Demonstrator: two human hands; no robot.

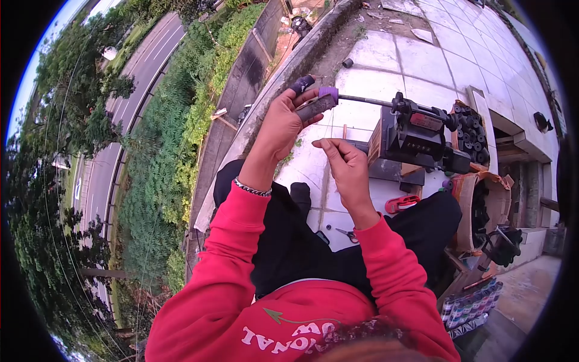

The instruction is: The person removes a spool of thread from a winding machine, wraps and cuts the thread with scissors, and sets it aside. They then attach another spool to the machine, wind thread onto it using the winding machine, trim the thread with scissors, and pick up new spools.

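My left hand (284,123) is closed around a dark grey, roughly cylindrical piece (316,108). Just above that piece is a small purple thread spool (329,93) on the end of a thin metal rod (365,100). A dark purple wrap (303,83) covers one fingertip of this hand. The rod runs right to a black winding machine (416,136) with gears and a number counter. Below the spool, my right hand (347,172) pinches thumb and forefinger together; whatever lies between them is too small to make out.
Right of the machine stands a tray of black spools (469,136), with a cardboard box (461,205) nearer me. Scissors (348,235) and a red object (401,204) lie on the tiles. A low wall (313,51) borders the left; colourful spools (473,304) sit lower right.
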